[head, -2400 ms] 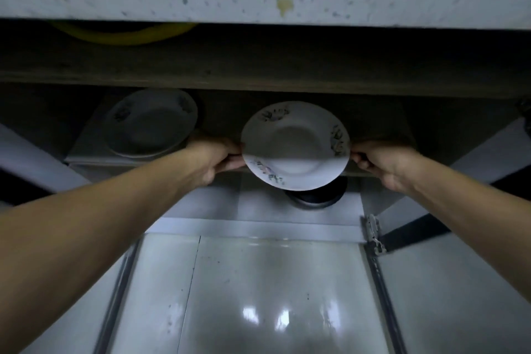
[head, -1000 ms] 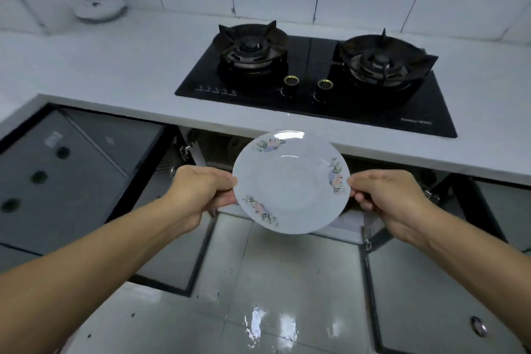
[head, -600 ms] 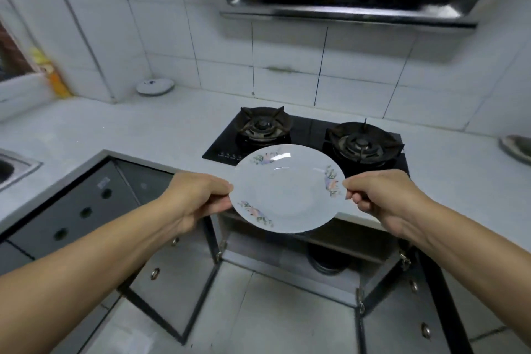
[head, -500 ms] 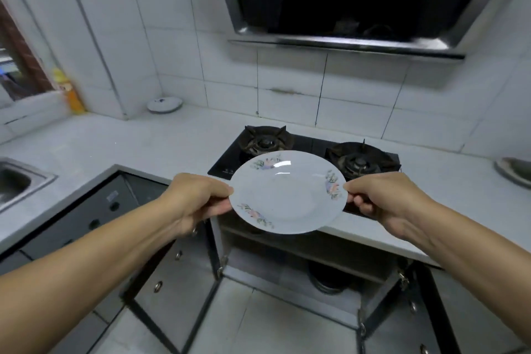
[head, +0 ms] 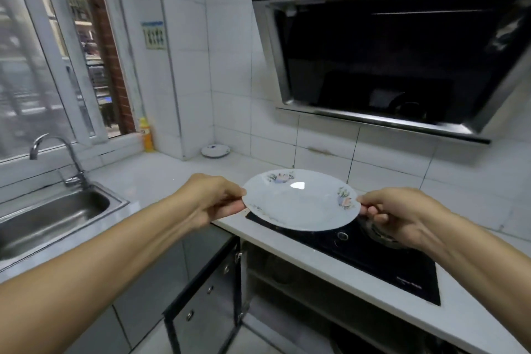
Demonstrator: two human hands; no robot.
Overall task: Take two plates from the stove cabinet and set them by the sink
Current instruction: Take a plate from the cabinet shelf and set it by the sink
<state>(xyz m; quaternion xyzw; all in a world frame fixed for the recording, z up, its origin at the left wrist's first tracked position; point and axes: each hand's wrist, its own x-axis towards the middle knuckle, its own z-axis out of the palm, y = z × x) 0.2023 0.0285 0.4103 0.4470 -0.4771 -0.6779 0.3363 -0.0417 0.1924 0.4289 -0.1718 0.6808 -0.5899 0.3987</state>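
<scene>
A person holds 1 floral-rimmed plate (head: pixel 300 201) level over the stove's (head: pixel 373 256) near-left edge, left hand (head: pixel 212 200) and right hand (head: pixel 399 214) each pinching opposite rims. The sink (head: pixel 48 214) lies far left. Carrying it level and setting it on the counter (head: pixel 149 178) beside the sink seems best; a 2nd plate possibly remains in the dim cabinet (head: pixel 287 276).

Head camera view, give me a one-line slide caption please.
Both hands, left hand and right hand, hold a floral plate level above the stove, sink to the left.
</scene>
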